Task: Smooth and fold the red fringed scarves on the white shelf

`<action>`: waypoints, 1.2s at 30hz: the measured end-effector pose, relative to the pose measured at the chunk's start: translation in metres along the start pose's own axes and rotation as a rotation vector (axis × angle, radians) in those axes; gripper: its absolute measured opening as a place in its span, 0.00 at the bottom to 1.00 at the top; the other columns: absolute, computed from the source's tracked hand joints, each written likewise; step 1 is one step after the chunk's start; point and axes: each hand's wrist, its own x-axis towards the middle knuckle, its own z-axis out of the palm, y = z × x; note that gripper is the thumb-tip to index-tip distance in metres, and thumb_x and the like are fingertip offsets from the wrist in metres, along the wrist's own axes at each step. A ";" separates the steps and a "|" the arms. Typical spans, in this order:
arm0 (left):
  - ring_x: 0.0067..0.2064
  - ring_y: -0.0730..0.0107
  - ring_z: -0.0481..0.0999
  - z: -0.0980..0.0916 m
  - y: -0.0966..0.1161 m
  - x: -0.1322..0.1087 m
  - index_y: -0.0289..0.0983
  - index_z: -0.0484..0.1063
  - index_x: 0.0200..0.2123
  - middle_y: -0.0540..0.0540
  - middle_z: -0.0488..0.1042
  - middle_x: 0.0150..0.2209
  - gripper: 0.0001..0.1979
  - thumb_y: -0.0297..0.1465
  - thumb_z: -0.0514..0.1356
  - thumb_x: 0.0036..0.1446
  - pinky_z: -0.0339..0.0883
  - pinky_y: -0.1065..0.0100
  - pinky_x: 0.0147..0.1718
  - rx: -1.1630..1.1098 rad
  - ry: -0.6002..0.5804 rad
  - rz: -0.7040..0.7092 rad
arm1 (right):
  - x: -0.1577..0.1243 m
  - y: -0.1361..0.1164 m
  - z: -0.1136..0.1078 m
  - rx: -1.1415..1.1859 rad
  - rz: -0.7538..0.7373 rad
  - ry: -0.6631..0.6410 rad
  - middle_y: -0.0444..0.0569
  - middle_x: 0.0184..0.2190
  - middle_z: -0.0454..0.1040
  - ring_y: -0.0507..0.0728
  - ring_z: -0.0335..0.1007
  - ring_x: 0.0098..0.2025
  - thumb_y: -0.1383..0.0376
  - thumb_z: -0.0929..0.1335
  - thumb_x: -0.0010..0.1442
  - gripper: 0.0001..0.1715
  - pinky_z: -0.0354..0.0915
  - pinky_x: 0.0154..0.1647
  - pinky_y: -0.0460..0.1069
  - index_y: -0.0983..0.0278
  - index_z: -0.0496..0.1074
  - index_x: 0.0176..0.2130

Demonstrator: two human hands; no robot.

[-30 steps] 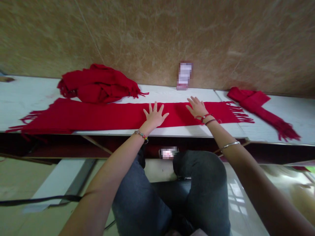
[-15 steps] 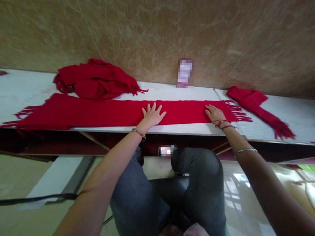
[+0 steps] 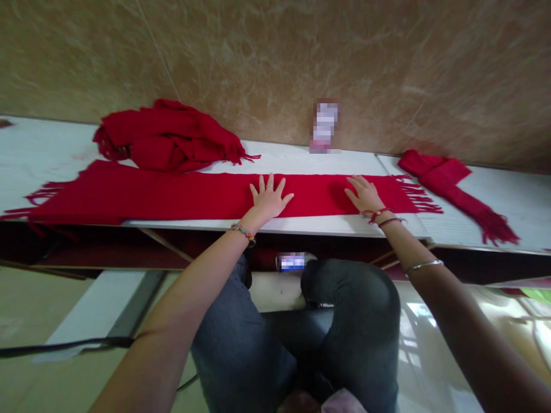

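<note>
A long red scarf with fringed ends lies stretched out across a narrow white table. On its middle rests my left hand, palm down and fingers spread. My right hand is over the scarf nearer its right fringe, fingers stretched out; a shadow falls beside it on the cloth, and whether it touches cannot be told. Neither hand grips anything.
Behind the scarf's left part lies a crumpled red scarf heap. A folded red scarf is at the right. Against the marble-patterned wall stands a blurred upright item. An open shelf runs under the tabletop, above my knees.
My right hand has shifted left along the scarf, away from its right fringe, and seems slightly raised. My left hand stays in nearly the same place.
</note>
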 end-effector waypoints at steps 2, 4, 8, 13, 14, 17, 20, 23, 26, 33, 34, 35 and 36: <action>0.68 0.40 0.35 0.000 0.000 0.001 0.44 0.45 0.67 0.41 0.36 0.70 0.34 0.50 0.39 0.62 0.36 0.36 0.61 -0.004 -0.044 -0.001 | 0.004 -0.018 0.001 0.007 -0.089 -0.076 0.54 0.65 0.56 0.64 0.46 0.67 0.56 0.57 0.65 0.30 0.52 0.61 0.68 0.62 0.59 0.63; 0.68 0.40 0.35 0.000 0.000 0.001 0.44 0.45 0.67 0.42 0.37 0.70 0.34 0.51 0.39 0.62 0.36 0.36 0.61 -0.007 -0.105 -0.021 | 0.005 -0.029 0.003 0.008 -0.132 -0.171 0.52 0.66 0.54 0.63 0.46 0.68 0.56 0.57 0.65 0.29 0.51 0.62 0.67 0.60 0.58 0.63; 0.68 0.40 0.35 -0.001 0.001 0.002 0.46 0.44 0.67 0.44 0.36 0.70 0.34 0.51 0.38 0.61 0.35 0.36 0.61 -0.008 -0.132 -0.028 | 0.002 -0.018 0.006 0.005 -0.098 -0.211 0.52 0.66 0.55 0.62 0.49 0.67 0.57 0.55 0.66 0.29 0.50 0.63 0.67 0.60 0.59 0.63; 0.68 0.41 0.33 -0.007 -0.010 0.005 0.46 0.42 0.68 0.46 0.34 0.70 0.36 0.54 0.38 0.59 0.35 0.35 0.61 -0.010 -0.161 -0.092 | -0.003 0.033 0.004 -0.023 0.111 -0.183 0.54 0.65 0.56 0.63 0.50 0.66 0.57 0.55 0.65 0.30 0.52 0.61 0.67 0.62 0.59 0.63; 0.69 0.41 0.32 -0.009 -0.017 0.007 0.46 0.42 0.68 0.46 0.34 0.70 0.37 0.54 0.37 0.59 0.35 0.35 0.61 -0.012 -0.165 -0.126 | -0.005 0.044 0.002 -0.031 0.169 -0.178 0.55 0.65 0.56 0.63 0.51 0.66 0.57 0.55 0.65 0.30 0.53 0.61 0.67 0.63 0.59 0.62; 0.68 0.40 0.33 -0.017 -0.044 0.008 0.44 0.42 0.68 0.45 0.34 0.70 0.37 0.53 0.36 0.59 0.35 0.34 0.60 -0.011 -0.138 -0.307 | -0.011 0.079 -0.009 -0.071 0.340 -0.161 0.58 0.64 0.58 0.65 0.54 0.64 0.59 0.56 0.65 0.28 0.54 0.61 0.65 0.66 0.62 0.60; 0.68 0.37 0.35 -0.023 -0.060 0.007 0.39 0.43 0.68 0.40 0.37 0.70 0.39 0.53 0.36 0.60 0.34 0.35 0.61 0.002 -0.049 -0.475 | -0.012 0.098 -0.019 -0.108 0.444 -0.125 0.68 0.60 0.62 0.68 0.58 0.62 0.62 0.56 0.65 0.27 0.57 0.59 0.64 0.74 0.64 0.57; 0.68 0.39 0.34 -0.019 -0.045 0.005 0.38 0.43 0.68 0.39 0.37 0.70 0.38 0.52 0.35 0.61 0.33 0.36 0.61 0.012 0.076 -0.361 | 0.003 0.071 -0.020 -0.112 0.388 -0.061 0.66 0.63 0.57 0.67 0.51 0.65 0.61 0.55 0.66 0.30 0.57 0.60 0.62 0.74 0.58 0.62; 0.69 0.42 0.33 -0.009 -0.015 0.006 0.42 0.43 0.68 0.43 0.35 0.70 0.36 0.52 0.35 0.61 0.35 0.37 0.62 -0.017 0.070 -0.158 | 0.024 -0.001 -0.008 -0.028 0.059 -0.039 0.60 0.65 0.55 0.65 0.48 0.67 0.57 0.56 0.66 0.31 0.54 0.61 0.63 0.67 0.57 0.63; 0.68 0.39 0.35 -0.004 -0.019 0.004 0.46 0.46 0.67 0.45 0.38 0.70 0.36 0.53 0.36 0.60 0.35 0.34 0.60 -0.030 -0.049 -0.201 | 0.018 -0.047 0.012 0.037 -0.254 -0.253 0.50 0.66 0.54 0.61 0.48 0.67 0.56 0.56 0.66 0.28 0.50 0.63 0.66 0.56 0.58 0.63; 0.68 0.38 0.35 -0.006 -0.027 0.003 0.45 0.46 0.67 0.44 0.38 0.70 0.36 0.53 0.36 0.60 0.35 0.33 0.60 -0.024 -0.042 -0.255 | 0.012 -0.027 0.011 0.020 -0.164 -0.211 0.50 0.66 0.55 0.61 0.49 0.67 0.57 0.55 0.66 0.28 0.50 0.63 0.66 0.57 0.59 0.63; 0.68 0.36 0.35 -0.009 -0.035 0.003 0.44 0.46 0.67 0.43 0.38 0.70 0.37 0.53 0.35 0.60 0.34 0.33 0.60 -0.016 -0.033 -0.310 | 0.007 -0.006 0.008 0.005 -0.075 -0.178 0.51 0.66 0.56 0.62 0.50 0.66 0.57 0.55 0.66 0.28 0.51 0.62 0.67 0.58 0.59 0.63; 0.68 0.35 0.35 -0.011 -0.042 0.002 0.42 0.46 0.68 0.42 0.38 0.70 0.37 0.54 0.35 0.60 0.34 0.32 0.59 -0.007 -0.018 -0.360 | 0.002 0.015 0.006 -0.015 0.025 -0.151 0.53 0.65 0.57 0.62 0.51 0.66 0.58 0.55 0.66 0.28 0.52 0.61 0.68 0.59 0.60 0.62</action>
